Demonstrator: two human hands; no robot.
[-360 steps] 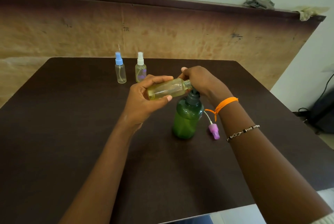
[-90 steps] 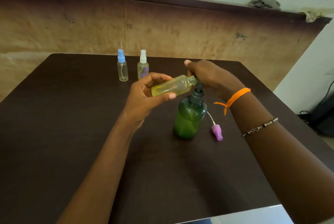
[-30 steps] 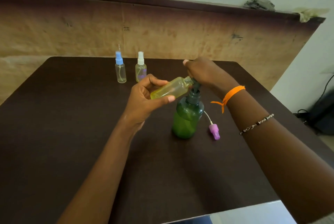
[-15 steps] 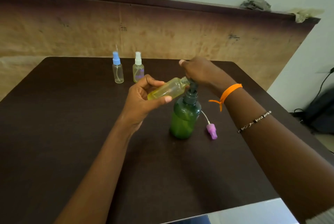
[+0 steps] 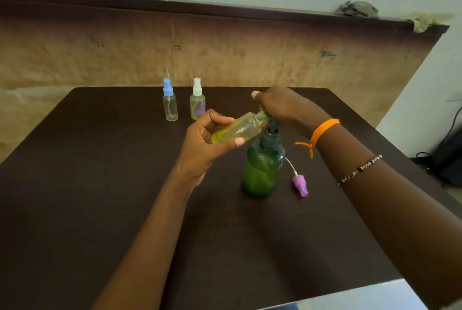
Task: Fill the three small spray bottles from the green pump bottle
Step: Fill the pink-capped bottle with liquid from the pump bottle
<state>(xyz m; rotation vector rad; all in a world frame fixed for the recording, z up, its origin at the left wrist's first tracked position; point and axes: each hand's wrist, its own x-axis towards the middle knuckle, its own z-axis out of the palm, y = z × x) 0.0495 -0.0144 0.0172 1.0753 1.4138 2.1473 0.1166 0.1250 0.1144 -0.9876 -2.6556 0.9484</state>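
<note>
While the left hand (image 5: 205, 142) is gripping an uncapped spray bottle (image 5: 237, 129) tilted with its mouth at the pump spout, the right hand (image 5: 285, 107) is pressing down, fingers curled over the green pump bottle (image 5: 262, 169) head. Just right of that bottle a purple sprayer cap (image 5: 300, 184) is lying on the table (image 5: 100, 184); beyond the left hand, a blue-capped bottle (image 5: 170, 104) and a white-capped bottle (image 5: 197, 103) are standing.

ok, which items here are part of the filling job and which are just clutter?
Job:
- green pump bottle
- uncapped small bottle, in left hand
- right hand, on the pump
- purple spray cap, lying on table
- blue-capped bottle
- white-capped bottle

Clutter:
- crumpled rags on the back ledge
- dark bag, floor right
</note>
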